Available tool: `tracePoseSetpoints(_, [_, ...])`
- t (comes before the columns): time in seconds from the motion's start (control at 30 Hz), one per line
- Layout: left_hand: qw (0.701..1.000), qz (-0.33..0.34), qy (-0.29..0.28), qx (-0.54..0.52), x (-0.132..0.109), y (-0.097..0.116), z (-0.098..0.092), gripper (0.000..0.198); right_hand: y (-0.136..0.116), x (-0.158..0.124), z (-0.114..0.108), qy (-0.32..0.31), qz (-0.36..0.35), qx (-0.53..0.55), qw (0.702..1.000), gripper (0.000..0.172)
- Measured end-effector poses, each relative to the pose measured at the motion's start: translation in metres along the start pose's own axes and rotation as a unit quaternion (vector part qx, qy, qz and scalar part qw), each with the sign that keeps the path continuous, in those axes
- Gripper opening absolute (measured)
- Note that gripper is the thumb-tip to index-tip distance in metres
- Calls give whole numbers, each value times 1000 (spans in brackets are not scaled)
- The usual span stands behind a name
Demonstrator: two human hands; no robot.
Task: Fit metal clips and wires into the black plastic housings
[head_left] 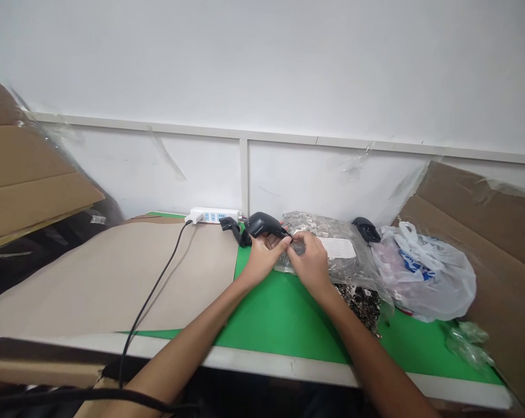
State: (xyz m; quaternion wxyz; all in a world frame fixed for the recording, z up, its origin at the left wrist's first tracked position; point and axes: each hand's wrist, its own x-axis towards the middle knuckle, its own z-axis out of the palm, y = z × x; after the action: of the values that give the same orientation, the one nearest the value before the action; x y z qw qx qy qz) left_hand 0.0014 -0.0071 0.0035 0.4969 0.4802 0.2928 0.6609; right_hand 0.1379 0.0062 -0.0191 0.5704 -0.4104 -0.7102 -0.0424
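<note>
A black curved plastic device [262,224] with a broad rounded head and a narrow end is held up over the green table top. My left hand [262,255] is closed round its underside near the narrow end. The fingers of my right hand [308,255] pinch the tip of that narrow end; anything small between them is hidden. Just left of the device stands another black angled plastic piece [234,229]. Behind my right hand lies a clear plastic bag [297,220] full of small metal-looking parts, with a white label [338,248].
A white power strip [214,215] with a plugged-in black cable [158,278] sits by the wall. Brown paper [114,278] covers the left side. Loose small parts [362,305], a black piece [367,229] and a white plastic bag [445,278] lie right. Cardboard [497,278] flanks the table.
</note>
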Motion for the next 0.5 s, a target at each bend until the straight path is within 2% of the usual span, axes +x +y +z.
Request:
tracePoseSetpoints(0.13, [1000, 5, 0, 1, 1, -3, -1, 76, 2, 0, -1, -14, -4, 5, 1000, 8])
tracePoseSetpoints(0.37, [1000, 15, -4, 26, -1, -1, -1, 75, 3, 1, -3, -13, -70, 6, 997, 5])
tracePoseSetpoints(0.5, [1000, 19, -4, 19, -2, -2, 0, 83, 3, 0, -2, -13, -95, 1, 995, 4])
